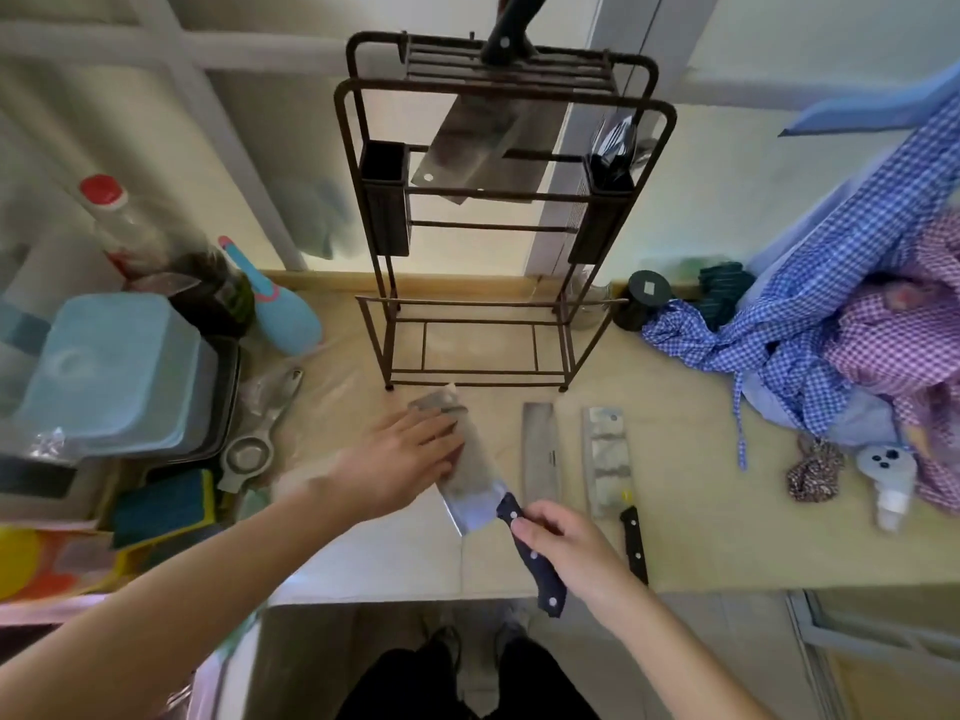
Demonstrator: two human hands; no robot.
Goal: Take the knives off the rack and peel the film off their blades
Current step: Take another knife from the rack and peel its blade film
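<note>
At your far left a pale blue lidded container (111,374) sits on the crowded end of the counter (691,522), with a metal strainer (249,452) just beside it. Your left hand (397,462) lies flat, fingers together, pressed on the blade of the cleaver (470,491) in front of you, where cloudy film (439,402) still clouds the steel towards the tip. Your right hand (569,543) is wrapped around that cleaver's dark riveted handle. Behind it stands the brown wire rack (498,215), with one more cleaver (475,140) hanging in its top slots. To the right, two knives lie side by side on the counter: a bare-looking blade (540,454), then a knife with wrinkled film (605,459). Checked cloth (831,324) is heaped at the far right.
</note>
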